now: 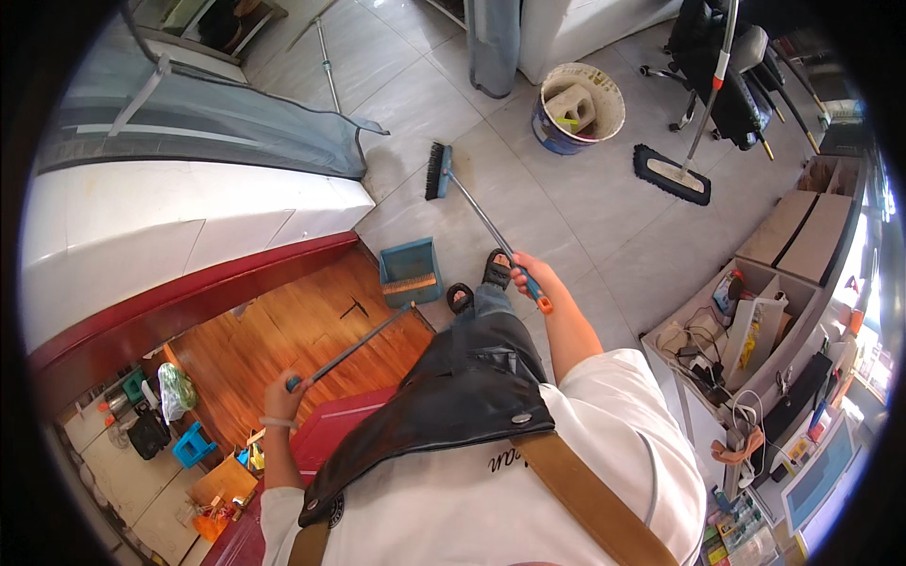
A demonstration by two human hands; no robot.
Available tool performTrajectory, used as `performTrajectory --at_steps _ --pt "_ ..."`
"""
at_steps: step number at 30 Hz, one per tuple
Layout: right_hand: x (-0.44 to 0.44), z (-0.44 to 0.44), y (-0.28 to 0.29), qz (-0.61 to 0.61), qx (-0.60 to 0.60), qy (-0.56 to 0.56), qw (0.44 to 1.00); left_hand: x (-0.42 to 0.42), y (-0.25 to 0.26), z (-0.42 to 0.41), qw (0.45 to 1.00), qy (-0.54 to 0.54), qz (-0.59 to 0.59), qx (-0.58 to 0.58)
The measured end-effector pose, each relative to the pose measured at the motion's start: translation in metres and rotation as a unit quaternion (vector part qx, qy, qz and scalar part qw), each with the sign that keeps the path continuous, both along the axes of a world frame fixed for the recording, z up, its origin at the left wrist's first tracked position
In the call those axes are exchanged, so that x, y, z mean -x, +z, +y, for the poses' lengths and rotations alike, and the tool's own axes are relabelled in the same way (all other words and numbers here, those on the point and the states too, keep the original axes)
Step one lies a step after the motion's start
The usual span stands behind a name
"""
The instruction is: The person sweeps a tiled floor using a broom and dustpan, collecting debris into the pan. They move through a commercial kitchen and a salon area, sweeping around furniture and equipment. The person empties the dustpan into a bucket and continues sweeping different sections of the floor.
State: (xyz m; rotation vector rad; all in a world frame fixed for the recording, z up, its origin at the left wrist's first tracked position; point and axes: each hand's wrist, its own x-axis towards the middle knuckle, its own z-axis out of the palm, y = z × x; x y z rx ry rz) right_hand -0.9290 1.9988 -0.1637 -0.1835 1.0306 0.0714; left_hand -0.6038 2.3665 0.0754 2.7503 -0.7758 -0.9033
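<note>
My right hand (532, 274) grips the blue handle end of a broom (488, 223), whose metal stick runs away from me. The broom's head (438, 171) has dark bristles and lies against the grey tile floor (566, 212). In my left hand (284, 396) is the top of a long grey dustpan handle (362, 347). The blue dustpan (410, 258) at its far end rests by the doorway, with a comb-like row of teeth across it. A gap of bare tile lies between broom head and dustpan.
A flat dark mop (672, 175) stands at the right, near a black office chair (729, 85). A bucket (577, 106) holds a concrete block. Grey mesh curtains (212, 134) hang at the left above a white wall. Wooden flooring (283, 311) borders the tiles; an open drawer (715, 332) holds cables.
</note>
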Motion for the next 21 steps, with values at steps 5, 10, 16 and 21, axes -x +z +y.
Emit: performTrajectory --at_steps 5,10,16,21 --pt "0.049 0.025 0.022 0.048 0.012 -0.037 0.998 -0.002 0.012 -0.09 0.976 -0.209 0.059 -0.02" --pt "0.093 0.042 0.09 0.088 0.173 0.051 0.98 -0.031 -0.014 -0.137 0.906 -0.423 0.01 -0.031" --pt "0.085 0.005 0.056 0.255 0.418 0.256 0.833 -0.074 -0.053 -0.197 0.83 -0.558 0.016 -0.013" --pt "-0.012 0.047 -0.02 0.325 0.381 0.296 0.813 -0.088 -0.083 -0.247 0.791 -0.609 0.032 -0.047"
